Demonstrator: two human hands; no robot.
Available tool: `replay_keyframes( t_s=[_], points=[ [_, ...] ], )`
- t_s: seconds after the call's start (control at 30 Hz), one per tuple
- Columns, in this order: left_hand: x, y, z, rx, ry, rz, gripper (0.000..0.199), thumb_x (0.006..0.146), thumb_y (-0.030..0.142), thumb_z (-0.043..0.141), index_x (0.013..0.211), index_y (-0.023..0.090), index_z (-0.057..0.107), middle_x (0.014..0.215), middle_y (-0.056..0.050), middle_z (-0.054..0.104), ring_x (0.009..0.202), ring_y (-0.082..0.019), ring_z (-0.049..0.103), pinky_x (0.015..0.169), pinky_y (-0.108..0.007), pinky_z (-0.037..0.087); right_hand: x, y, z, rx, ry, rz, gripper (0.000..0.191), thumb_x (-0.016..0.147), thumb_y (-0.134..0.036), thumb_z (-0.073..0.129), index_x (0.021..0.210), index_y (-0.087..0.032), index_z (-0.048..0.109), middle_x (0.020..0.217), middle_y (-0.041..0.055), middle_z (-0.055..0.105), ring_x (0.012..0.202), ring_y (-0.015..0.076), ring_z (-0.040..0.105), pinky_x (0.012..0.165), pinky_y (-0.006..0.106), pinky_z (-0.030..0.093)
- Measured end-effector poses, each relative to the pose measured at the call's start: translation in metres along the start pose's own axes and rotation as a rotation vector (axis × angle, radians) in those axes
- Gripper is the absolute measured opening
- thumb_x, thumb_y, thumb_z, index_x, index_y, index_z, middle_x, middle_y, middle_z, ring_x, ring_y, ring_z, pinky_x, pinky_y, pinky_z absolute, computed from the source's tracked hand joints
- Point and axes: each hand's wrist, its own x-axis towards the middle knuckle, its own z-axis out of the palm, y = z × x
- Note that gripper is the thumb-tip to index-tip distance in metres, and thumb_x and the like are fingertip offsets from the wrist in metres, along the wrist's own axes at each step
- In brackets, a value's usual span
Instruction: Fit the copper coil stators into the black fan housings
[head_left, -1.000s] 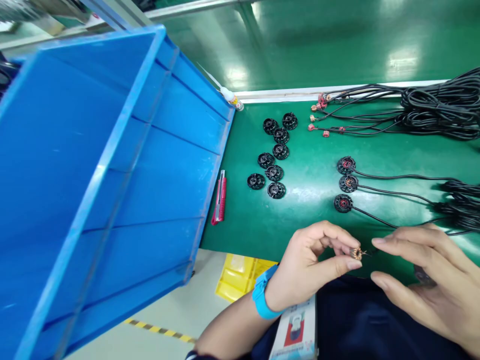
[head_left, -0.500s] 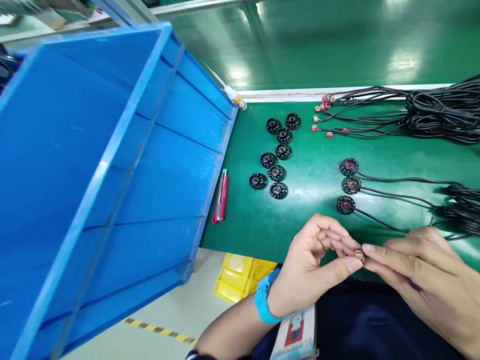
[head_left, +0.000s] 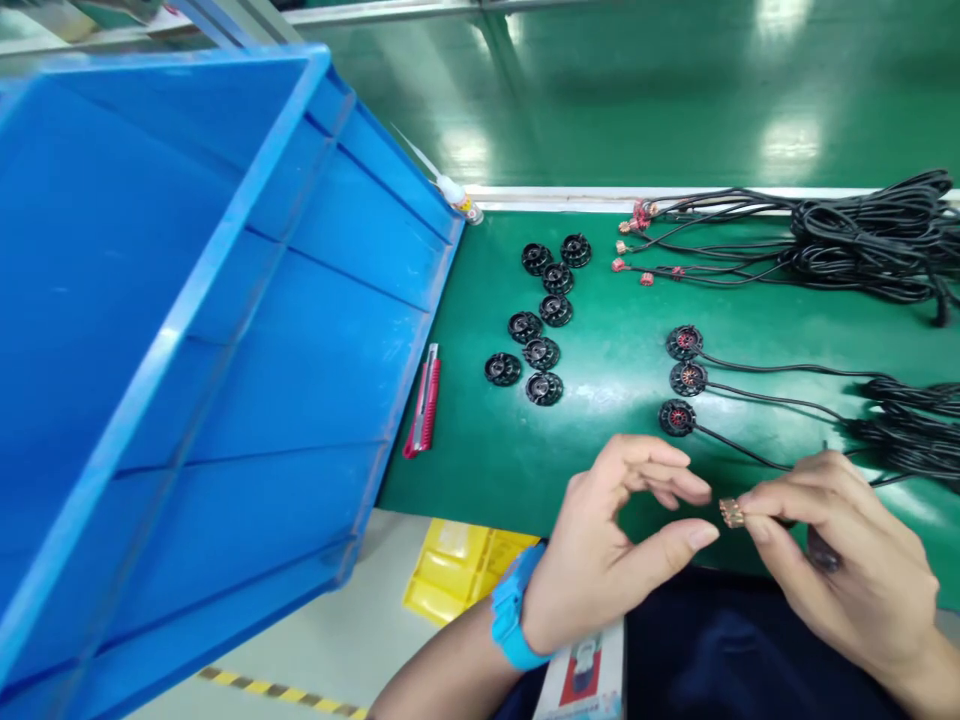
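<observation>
Half a second ago both my hands touched the small copper piece [head_left: 731,513]; now my left hand [head_left: 596,560] is off it, thumb and fingers parted, holding nothing. My right hand [head_left: 847,560] pinches it between thumb and forefinger. Piece sits just beside left fingertips, over green bench [head_left: 600,470] near edge. Free end faces left; long axis too small to tell.

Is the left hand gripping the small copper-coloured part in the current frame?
No, the right hand pinches the copper-coloured part, while the left hand is beside it with thumb and fingers parted.
</observation>
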Motion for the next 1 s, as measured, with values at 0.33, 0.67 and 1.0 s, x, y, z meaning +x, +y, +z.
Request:
replay_keyframes(
  t_s=[0.33,0.67,1.0],
  points=[
    [0.005,-0.064,-0.077,1.345,0.183,0.29,0.076,0.104,0.025,0.062,0.17,0.03,0.025,0.173,-0.012,0.033,0.159,-0.045,0.032,0.126,-0.069,0.03,0.014,0.028,-0.018,0.631,0.443,0.377,0.026,0.105,-0.04,0.049,0.084,-0.025,0.048,0.072,-0.001,0.034,0.067,0.0164,0.039,0.057,0.03,0.036],
    [-0.006,-0.045,-0.045,0.89,-0.091,0.402,0.054,0.104,0.014,0.063,0.155,0.028,0.052,0.124,-0.004,0.078,0.11,-0.019,0.076,0.102,-0.031,0.06,0.009,0.015,-0.026,0.478,0.428,0.304,0.013,0.099,-0.03,0.066,0.087,-0.025,0.064,0.073,0.0005,0.048,0.073,0.0177,0.048,0.065,0.034,0.04],
    [0.01,-0.037,-0.015,0.416,-0.296,0.258,0.072,0.102,0.016,0.063,0.166,0.029,0.03,0.136,-0.008,0.068,0.12,-0.02,0.072,0.11,-0.035,0.059,0.001,0.003,0.014,-0.49,-0.208,-0.353,0.023,0.099,-0.008,0.063,0.121,-0.008,0.07,0.088,0.0063,0.07,0.079,0.0185,0.052,0.073,0.038,0.037]
  ],
)
